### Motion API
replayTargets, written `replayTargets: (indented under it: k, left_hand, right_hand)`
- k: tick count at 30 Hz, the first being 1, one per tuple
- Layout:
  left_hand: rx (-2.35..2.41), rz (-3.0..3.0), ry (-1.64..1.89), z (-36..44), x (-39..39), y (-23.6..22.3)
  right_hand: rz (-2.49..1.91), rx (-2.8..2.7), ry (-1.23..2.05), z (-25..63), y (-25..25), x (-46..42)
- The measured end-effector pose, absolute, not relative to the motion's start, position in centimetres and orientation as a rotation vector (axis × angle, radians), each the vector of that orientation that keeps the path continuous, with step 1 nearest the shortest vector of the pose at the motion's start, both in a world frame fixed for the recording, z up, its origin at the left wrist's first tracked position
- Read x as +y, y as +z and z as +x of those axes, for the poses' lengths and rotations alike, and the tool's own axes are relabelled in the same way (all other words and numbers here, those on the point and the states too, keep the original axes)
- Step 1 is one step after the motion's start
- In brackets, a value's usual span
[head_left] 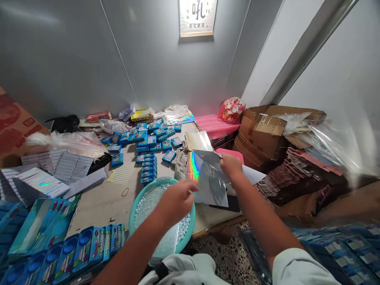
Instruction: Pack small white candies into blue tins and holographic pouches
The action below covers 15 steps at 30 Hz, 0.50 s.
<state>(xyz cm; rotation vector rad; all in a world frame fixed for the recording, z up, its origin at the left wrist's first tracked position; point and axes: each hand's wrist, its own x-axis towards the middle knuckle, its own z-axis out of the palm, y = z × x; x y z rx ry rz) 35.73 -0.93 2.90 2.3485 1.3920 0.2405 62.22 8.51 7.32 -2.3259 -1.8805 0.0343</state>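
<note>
— From the head view, the only one here: what in the right hand (233,166)?

— A silver sheet (208,178), pinched at the far right edge between thumb and fingers, tilted above the right part of the table (95,206), with a rainbow sheen along the left side

— And in the left hand (178,200)?

— Hard to say: poised over the teal basin (192,227), fingers curled, tips towards the left edge of the sheet; too blurred to tell whether grasping anything or touching the sheet

— Where to find the sheet, exactly?

— Between both hands, just right of the basin, on the near side of a pale gold sheet (198,140)

— Which step, then?

— Judging by the pose, handling the sheet: steadied on the right, perhaps picked at on the left

— And for the next move?

— Probably a firm right pinch and fine fingertip control on the left; best to avoid buckling the thin sheet or dipping into the white beads (184,228) of the basin

— Anything close by?

— Just beyond the basin, a row of blue boxes (149,168); farther off, a loose heap of blue packs (151,140)
</note>
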Motion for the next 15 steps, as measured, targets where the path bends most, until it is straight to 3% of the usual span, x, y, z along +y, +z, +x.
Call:
replayTargets:
  k: [3,7,15]
  left_hand:
    - [1.163,2.489,0.044,41.7,2.3,1.7]
    - [1.201,2.518,-0.066,47.7,8.3,-2.7]
    - [1.214,2.539,-0.176,49.1,14.1,-8.9]
  right_hand:
    - [-2.296,-1.880,0.032,62.5,7.8,8.4]
    - [-2.289,-1.828,0.046,64.2,7.7,7.7]
    - [-2.337,-1.605,0.084,69.1,7.2,7.6]
